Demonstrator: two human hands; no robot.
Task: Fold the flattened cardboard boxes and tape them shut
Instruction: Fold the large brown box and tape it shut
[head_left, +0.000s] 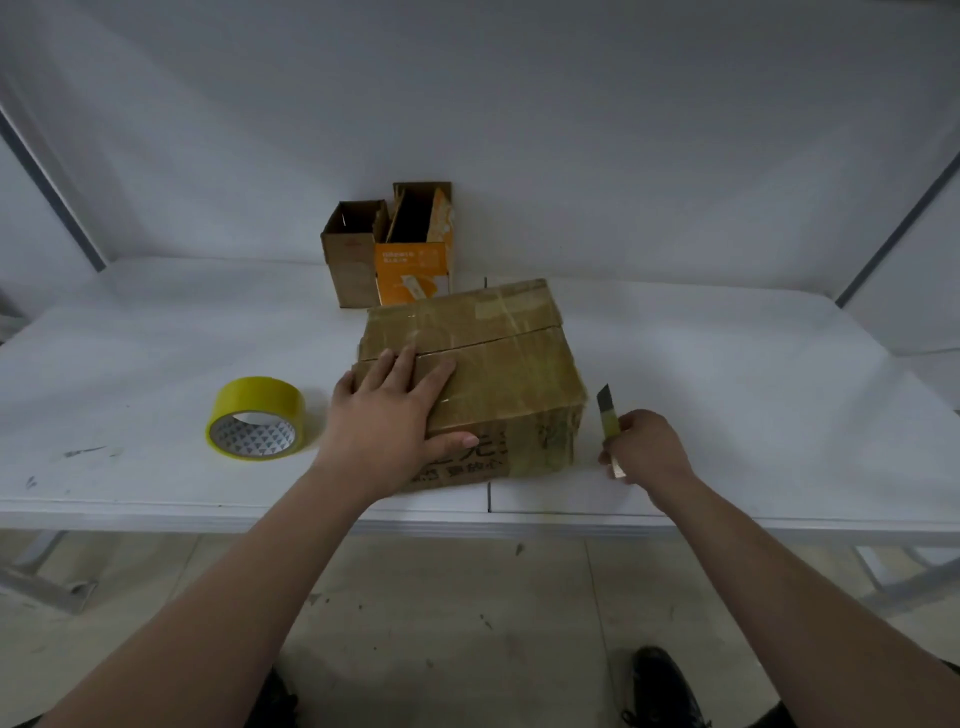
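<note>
A roll of yellow packing tape is seen lying flat on the white table, just left of the work and held by nobody. Since both hands are occupied, one would have to be freed before more tape could be drawn.

Farther back, against the wall, a plain brown open box and an orange-printed open box are stood side by side, their tops unsealed.

The left hand is laid flat on the near left part of the large cardboard box, fingers straight across the top and thumb along the front face. Nothing is grasped; the flaps are only pressed down. A dark seam is visible across the top, and whether it is fully taped cannot be told. If the pressure is lifted too soon, the flaps may be expected to spring up.

The box is set close to the table's front edge, so a push toward the person could slide it off.

A utility knife, blade extended and pointing upward, is held near the box's right front corner, clenched in the right hand. With the blade bared, the cardboard could be gashed by a careless stroke, or the flat left hand could be nicked if the knife is drawn across the top.
</note>
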